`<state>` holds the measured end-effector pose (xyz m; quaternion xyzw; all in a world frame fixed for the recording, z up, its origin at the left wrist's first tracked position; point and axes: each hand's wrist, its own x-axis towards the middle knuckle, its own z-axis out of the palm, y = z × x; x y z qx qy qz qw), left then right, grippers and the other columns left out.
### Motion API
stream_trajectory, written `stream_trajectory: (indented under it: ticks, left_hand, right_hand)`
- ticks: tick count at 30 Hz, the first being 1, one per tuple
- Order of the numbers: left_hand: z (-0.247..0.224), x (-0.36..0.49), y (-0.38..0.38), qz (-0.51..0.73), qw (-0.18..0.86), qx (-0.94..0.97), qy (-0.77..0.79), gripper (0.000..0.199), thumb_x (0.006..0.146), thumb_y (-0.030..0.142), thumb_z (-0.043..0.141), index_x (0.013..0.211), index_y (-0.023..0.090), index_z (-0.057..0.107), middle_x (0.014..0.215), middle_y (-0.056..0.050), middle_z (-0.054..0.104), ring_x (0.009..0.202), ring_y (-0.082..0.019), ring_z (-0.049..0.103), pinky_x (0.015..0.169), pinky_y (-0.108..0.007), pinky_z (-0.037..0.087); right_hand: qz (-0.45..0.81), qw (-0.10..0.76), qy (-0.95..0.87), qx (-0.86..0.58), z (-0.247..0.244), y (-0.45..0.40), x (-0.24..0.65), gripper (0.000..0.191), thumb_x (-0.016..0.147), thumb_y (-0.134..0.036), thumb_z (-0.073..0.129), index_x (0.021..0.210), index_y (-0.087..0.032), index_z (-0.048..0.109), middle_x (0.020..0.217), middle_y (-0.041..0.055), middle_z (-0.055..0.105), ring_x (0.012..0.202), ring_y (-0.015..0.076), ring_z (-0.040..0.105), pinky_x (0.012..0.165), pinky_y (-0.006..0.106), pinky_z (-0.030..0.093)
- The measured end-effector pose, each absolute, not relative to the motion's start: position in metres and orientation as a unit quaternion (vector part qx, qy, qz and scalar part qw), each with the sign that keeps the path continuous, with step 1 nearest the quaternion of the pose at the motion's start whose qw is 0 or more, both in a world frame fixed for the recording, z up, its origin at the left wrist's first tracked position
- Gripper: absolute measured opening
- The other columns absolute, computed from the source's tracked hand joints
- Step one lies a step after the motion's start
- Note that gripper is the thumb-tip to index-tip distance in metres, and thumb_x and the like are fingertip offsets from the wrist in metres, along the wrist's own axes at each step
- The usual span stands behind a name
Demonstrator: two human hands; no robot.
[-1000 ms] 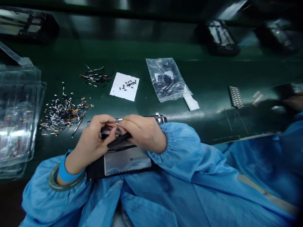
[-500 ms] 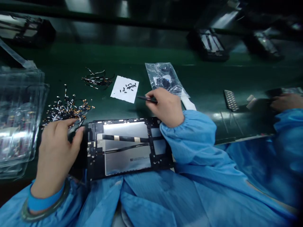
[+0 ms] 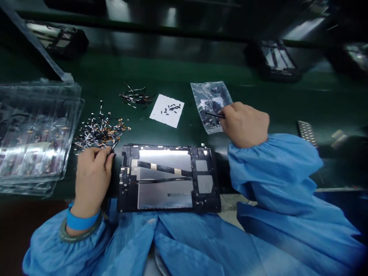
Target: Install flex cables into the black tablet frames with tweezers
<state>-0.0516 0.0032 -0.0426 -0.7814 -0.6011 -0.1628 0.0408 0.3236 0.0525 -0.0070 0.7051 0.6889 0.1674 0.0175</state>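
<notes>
Dark tweezers (image 3: 213, 114) are pinched in my right hand (image 3: 246, 124), their tips over a clear plastic bag (image 3: 212, 124) of small black parts. At the lower edge of a pile of small flex cables (image 3: 99, 128), my left hand (image 3: 93, 176) has thumb and fingers closed on one thin flex cable (image 3: 114, 145). In front of my body lies an opened tablet (image 3: 165, 193), its silver back plate, dark ribbon cables and black frame showing. A white paper square (image 3: 169, 119) with several tiny black pieces on it lies between the cables and the bag.
Stacked clear plastic trays (image 3: 31, 168) stand at the left. Behind the pile lies a bunch of thin dark cables (image 3: 138, 99). Other devices (image 3: 278, 61) sit along the back. A studded strip (image 3: 307, 132) lies at the right.
My right hand has moved right with the tweezers, from beside the white paper to over the plastic bag. My left hand stays by the cable pile, its fingers drawn closer together. The view has shifted.
</notes>
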Motion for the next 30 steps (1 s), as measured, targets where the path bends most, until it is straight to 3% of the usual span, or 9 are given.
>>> stream_trajectory:
  ticks: [5, 14, 19, 23, 26, 30]
  left_hand:
    - [-0.037, -0.05, 0.005, -0.132, 0.018, -0.794, -0.593, 0.021, 0.096, 0.026, 0.042, 0.097, 0.019, 0.061, 0.091, -0.011, 0.056, 0.088, -0.029, 0.054, 0.077, -0.041, 0.043]
    - [-0.034, -0.06, 0.025, -0.056, 0.095, -0.835, -0.539, 0.024, 0.093, 0.025, 0.038, 0.079, 0.02, 0.057, 0.076, -0.008, 0.053, 0.076, -0.027, 0.054, 0.07, -0.039, 0.046]
    - [-0.018, -0.072, 0.028, -0.118, -0.026, -0.827, -0.55, 0.021, 0.094, 0.031, 0.044, 0.088, 0.021, 0.061, 0.087, -0.008, 0.06, 0.084, -0.026, 0.06, 0.076, -0.039, 0.049]
    - [0.007, -0.092, 0.028, -0.176, -0.024, -0.754, -0.633, 0.02, 0.092, 0.035, 0.051, 0.1, 0.02, 0.061, 0.09, -0.006, 0.06, 0.082, -0.023, 0.06, 0.077, -0.038, 0.049]
    - [0.017, -0.119, 0.032, -0.174, 0.011, -0.673, -0.719, 0.026, 0.091, 0.037, 0.052, 0.104, 0.016, 0.062, 0.095, -0.008, 0.06, 0.097, -0.026, 0.06, 0.091, -0.043, 0.048]
    - [0.016, -0.164, 0.041, -0.138, 0.031, -0.594, -0.792, 0.039, 0.093, 0.039, 0.046, 0.111, 0.009, 0.062, 0.114, -0.012, 0.058, 0.125, -0.032, 0.05, 0.107, -0.05, 0.038]
  right_hand:
    - [0.141, -0.084, 0.687, 0.708, -0.007, 0.04, 0.302, 0.02, 0.088, -0.024, 0.051, 0.092, -0.015, 0.068, 0.091, 0.0115, 0.069, 0.073, 0.021, 0.059, 0.053, 0.03, 0.023]
    - [0.149, -0.153, 0.74, 0.638, -0.023, 0.036, 0.28, 0.02, 0.091, -0.025, 0.049, 0.087, -0.016, 0.067, 0.082, 0.0078, 0.069, 0.069, 0.0185, 0.058, 0.055, 0.03, 0.028]
    - [0.155, -0.158, 0.753, 0.62, -0.024, 0.036, 0.278, 0.02, 0.09, -0.023, 0.049, 0.087, -0.016, 0.067, 0.082, 0.008, 0.07, 0.071, 0.0191, 0.061, 0.056, 0.029, 0.03]
    - [0.16, -0.163, 0.756, 0.613, -0.025, 0.034, 0.278, 0.021, 0.086, -0.02, 0.048, 0.09, -0.016, 0.068, 0.085, 0.0085, 0.073, 0.071, 0.0209, 0.064, 0.056, 0.029, 0.035]
    - [0.169, -0.166, 0.76, 0.605, -0.029, 0.032, 0.279, 0.021, 0.084, -0.023, 0.05, 0.093, -0.018, 0.069, 0.088, 0.0103, 0.075, 0.071, 0.022, 0.066, 0.052, 0.031, 0.036]
    - [0.199, -0.209, 0.767, 0.573, -0.036, 0.035, 0.285, 0.017, 0.082, -0.03, 0.055, 0.089, -0.022, 0.068, 0.081, 0.011, 0.075, 0.063, 0.0221, 0.067, 0.044, 0.031, 0.035]
